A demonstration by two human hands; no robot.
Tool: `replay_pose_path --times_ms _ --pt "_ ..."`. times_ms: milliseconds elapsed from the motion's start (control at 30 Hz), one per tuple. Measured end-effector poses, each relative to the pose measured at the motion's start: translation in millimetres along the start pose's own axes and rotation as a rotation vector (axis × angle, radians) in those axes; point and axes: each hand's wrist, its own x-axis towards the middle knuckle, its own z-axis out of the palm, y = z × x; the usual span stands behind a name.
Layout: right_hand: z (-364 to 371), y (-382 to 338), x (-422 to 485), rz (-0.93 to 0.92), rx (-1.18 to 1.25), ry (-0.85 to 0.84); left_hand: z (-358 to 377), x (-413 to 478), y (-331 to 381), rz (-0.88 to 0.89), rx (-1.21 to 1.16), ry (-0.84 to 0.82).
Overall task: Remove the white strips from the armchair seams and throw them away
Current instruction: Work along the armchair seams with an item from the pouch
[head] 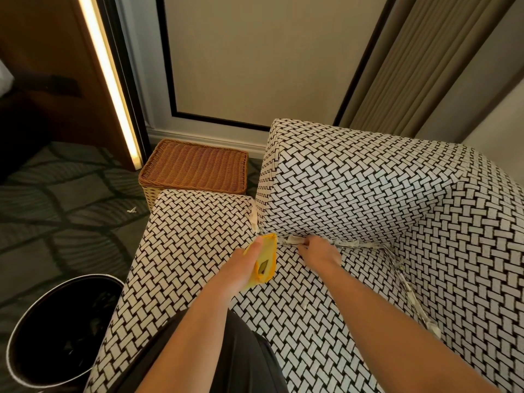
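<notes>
White strip (292, 239) at seam (368, 246) lies pinched under right hand (320, 255) fingers (307, 243); left hand (241, 268) grips yellow pouch (265, 262).

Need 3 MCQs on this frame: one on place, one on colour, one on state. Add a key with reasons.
1. Where does the black bin stand?
A) on the carpet beside the armchair
B) on the seat
C) behind the backrest

2. What colour is the object held in the left hand?
A) red
B) yellow
C) blue

3. What is the right hand doing?
A) hanging idle
B) lying flat on an armrest
C) gripping a white strip at the back seam

Key: A, the bin sits on the floor next to the armrest. B, the object is plainly yellow. C, the fingers curl round the strip where the seat meets the backrest.
</notes>
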Motion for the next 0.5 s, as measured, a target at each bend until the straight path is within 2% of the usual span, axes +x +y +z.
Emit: replay_pose_path --times_ms 167,267,400,500 --pt "0 -11 7 0.150 0.279 -0.074 0 -2 0 -0.010 -0.005 -0.001" --pt "2 -16 10 0.213 0.395 -0.054 0 -6 2 -0.020 -0.006 -0.009" --pt "4 -28 6 0.263 0.235 0.039 0 -9 3 0.005 -0.031 -0.007" --pt "5 -31 8 0.305 0.222 0.035 2 0 -1 0.020 -0.026 -0.016"
